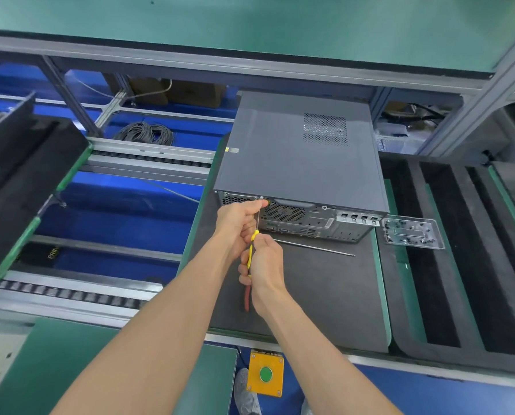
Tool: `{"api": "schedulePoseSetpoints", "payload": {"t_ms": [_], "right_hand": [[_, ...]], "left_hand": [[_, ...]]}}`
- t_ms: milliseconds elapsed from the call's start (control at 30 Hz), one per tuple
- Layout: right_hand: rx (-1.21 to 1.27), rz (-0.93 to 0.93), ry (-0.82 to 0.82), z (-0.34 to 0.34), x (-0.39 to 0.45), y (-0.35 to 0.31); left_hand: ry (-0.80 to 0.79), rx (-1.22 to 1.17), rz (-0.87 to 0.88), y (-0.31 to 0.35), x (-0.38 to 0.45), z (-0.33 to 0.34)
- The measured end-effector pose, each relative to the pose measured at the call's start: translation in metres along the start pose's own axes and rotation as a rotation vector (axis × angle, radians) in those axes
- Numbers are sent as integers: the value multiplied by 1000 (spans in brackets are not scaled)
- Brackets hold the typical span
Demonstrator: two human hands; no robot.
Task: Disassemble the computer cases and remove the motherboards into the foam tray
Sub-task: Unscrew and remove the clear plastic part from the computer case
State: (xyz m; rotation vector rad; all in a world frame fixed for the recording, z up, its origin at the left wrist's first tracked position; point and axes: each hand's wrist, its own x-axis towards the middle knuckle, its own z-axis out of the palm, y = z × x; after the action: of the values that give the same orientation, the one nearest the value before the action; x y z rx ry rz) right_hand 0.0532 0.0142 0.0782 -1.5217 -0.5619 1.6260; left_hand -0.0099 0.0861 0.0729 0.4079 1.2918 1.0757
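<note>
A dark grey computer case (298, 157) lies on its side on a black foam pallet (325, 292), its rear panel toward me. My left hand (239, 223) pinches the thin metal shaft of a screwdriver near the top left of the rear panel, beside the fan grille. My right hand (263, 265) grips the screwdriver's yellow handle (251, 253); a red part of the tool shows below the wrist. The black foam tray (447, 265) with long slots sits to the right of the case.
A long thin metal rod (316, 248) lies on the pallet in front of the case. A clear plastic tray of screws (412, 232) rests on the foam tray. Another black foam tray (20, 181) stands at the left on the roller conveyor. A yellow box with a green button (265, 374) is below.
</note>
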Motion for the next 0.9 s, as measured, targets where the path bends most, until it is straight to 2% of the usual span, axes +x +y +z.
{"api": "schedulePoseSetpoints", "payload": {"t_ms": [367, 567, 700, 833, 900], "right_hand": [[-73, -66, 31, 1, 3, -2], [-3, -34, 44, 2, 1, -4], [205, 69, 17, 3, 0, -10], [607, 240, -145, 1, -2, -14], [677, 258, -180, 1, -2, -12]], "left_hand": [[-16, 12, 39, 1, 2, 0], [-23, 24, 55, -1, 4, 0], [-34, 32, 46, 1, 5, -5], [-84, 90, 4, 3, 4, -12], [-102, 102, -9, 4, 3, -14]]}}
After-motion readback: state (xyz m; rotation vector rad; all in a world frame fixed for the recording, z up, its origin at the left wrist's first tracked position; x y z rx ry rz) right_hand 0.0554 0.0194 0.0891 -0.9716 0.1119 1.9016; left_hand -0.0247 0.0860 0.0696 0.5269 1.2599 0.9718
